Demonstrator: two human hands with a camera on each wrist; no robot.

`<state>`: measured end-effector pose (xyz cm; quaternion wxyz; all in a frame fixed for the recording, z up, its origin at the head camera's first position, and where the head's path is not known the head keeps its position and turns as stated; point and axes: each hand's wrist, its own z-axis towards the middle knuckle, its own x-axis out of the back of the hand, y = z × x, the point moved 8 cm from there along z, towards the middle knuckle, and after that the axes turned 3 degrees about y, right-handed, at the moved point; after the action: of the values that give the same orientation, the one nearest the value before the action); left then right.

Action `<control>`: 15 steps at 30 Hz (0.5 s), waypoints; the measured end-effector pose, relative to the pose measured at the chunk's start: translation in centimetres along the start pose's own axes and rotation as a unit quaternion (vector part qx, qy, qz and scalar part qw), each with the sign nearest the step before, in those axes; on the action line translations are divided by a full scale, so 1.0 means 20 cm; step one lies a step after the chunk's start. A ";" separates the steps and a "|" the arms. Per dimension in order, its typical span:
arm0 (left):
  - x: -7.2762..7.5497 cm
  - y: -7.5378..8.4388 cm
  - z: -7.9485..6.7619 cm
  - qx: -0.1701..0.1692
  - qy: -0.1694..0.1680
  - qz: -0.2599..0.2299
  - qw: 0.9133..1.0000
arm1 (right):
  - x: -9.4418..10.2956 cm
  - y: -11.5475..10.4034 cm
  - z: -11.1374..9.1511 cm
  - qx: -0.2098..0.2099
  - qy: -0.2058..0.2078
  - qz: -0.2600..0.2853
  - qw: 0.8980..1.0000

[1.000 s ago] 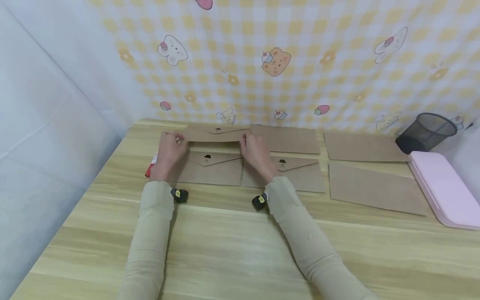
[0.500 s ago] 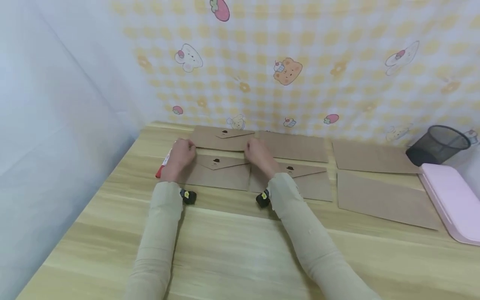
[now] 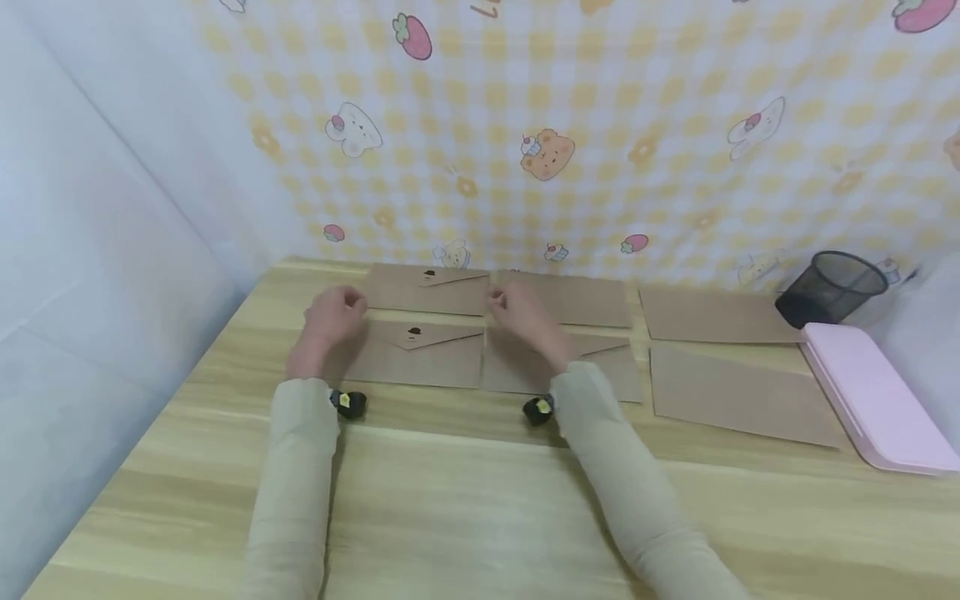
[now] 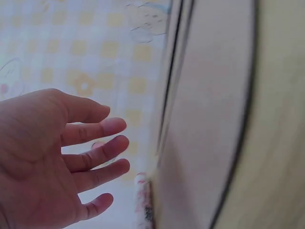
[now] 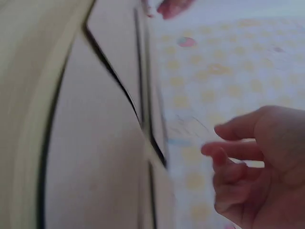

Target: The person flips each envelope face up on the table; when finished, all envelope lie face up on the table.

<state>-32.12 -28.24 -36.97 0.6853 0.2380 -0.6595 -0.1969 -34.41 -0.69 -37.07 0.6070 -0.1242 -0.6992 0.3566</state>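
Note:
My left hand (image 3: 333,317) is just left of the back-left brown envelope (image 3: 427,293), which lies flat with its hat-printed flap up. In the left wrist view its fingers are apart and loosely bent, holding nothing. My right hand (image 3: 521,312) hovers by that envelope's right end, over the edge of a second back-row envelope (image 3: 577,300). Its thumb and forefinger stand apart in the right wrist view, with nothing between them. In front lie another hat-printed envelope (image 3: 420,362) and a neighbouring envelope (image 3: 607,375), partly hidden by my right wrist.
Two more brown envelopes, one behind (image 3: 716,317) and one in front (image 3: 738,396), lie to the right. Beyond them are a pink case (image 3: 881,400) and a tilted black mesh cup (image 3: 832,287). A red-and-white marker-like stick (image 4: 144,202) lies by my left hand. A checked cloth (image 3: 480,150) hangs behind.
The back-left envelope, earlier raised at its front edge between both hands, now lies flat. Both hands have let go of it and moved slightly apart. The head view has shifted.

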 end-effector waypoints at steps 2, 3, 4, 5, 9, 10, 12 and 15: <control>0.03 0.00 -0.01 -0.005 0.007 -0.017 1.000 | 0.09 0.07 -0.07 0.011 -0.010 0.010 1.000; 0.05 0.01 -0.01 -0.010 0.010 -0.021 1.000 | 0.15 0.12 -0.11 0.023 -0.005 0.005 1.000; 0.06 0.01 -0.01 -0.018 0.014 -0.022 1.000 | 0.22 0.16 -0.15 0.030 0.002 -0.002 1.000; 0.07 0.02 -0.02 -0.025 0.018 -0.024 0.999 | 0.27 0.22 -0.19 0.027 0.000 0.005 1.000; 0.04 0.16 0.00 -0.052 0.014 -0.042 0.998 | 0.54 0.44 -0.35 0.010 0.016 -0.014 1.000; 0.02 0.21 0.00 -0.056 0.010 -0.050 0.997 | 0.60 0.48 -0.39 -0.002 0.016 -0.011 1.000; -0.04 0.33 0.01 -0.069 -0.001 -0.067 0.995 | 0.68 0.54 -0.45 -0.009 0.029 -0.022 0.999; -0.16 0.52 0.03 -0.083 -0.025 -0.085 0.993 | 0.75 0.55 -0.51 0.001 0.048 -0.024 0.999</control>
<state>-33.44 -18.00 -33.46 0.6670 0.2305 -0.6351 -0.3142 -31.26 19.82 -32.84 0.6488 -0.1238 -0.6714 0.3360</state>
